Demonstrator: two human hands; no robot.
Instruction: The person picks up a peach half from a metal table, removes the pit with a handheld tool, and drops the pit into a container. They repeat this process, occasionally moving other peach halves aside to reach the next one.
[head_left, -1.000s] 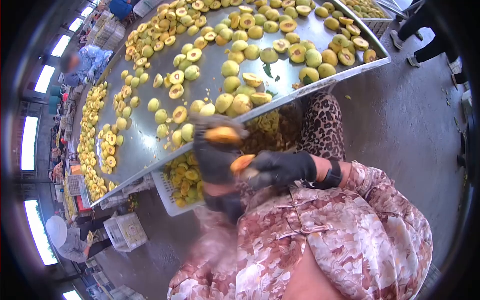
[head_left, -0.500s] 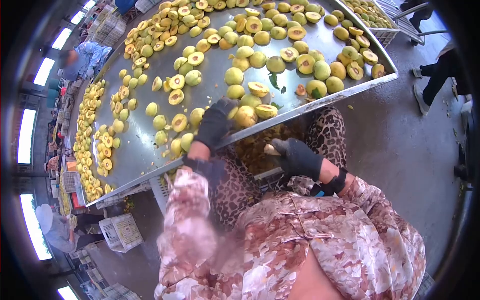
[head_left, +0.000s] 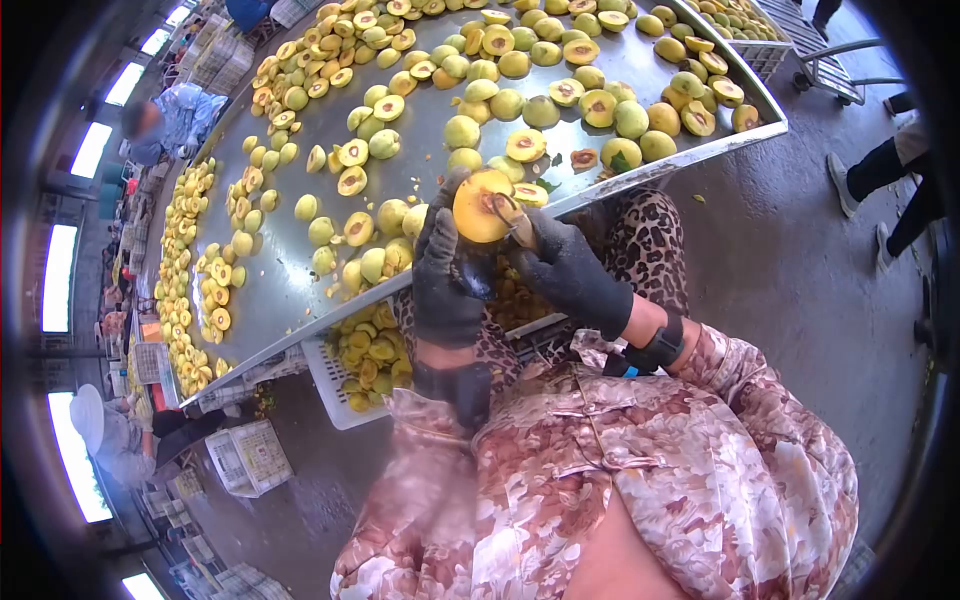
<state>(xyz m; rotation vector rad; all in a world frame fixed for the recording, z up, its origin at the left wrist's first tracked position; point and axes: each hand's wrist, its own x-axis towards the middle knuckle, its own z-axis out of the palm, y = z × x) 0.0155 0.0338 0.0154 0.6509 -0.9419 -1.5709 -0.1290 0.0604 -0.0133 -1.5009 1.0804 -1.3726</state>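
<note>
Left hand cups a stone-fruit half in its fingers, cut face out, so the middle's open to the hooked tool clamped in the right hand's fingers.

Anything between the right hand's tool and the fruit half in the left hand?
Nothing visible. The left hand holds the fruit half with its cut face exposed, and the tool in the right hand has its tip at the centre of that face.
</note>
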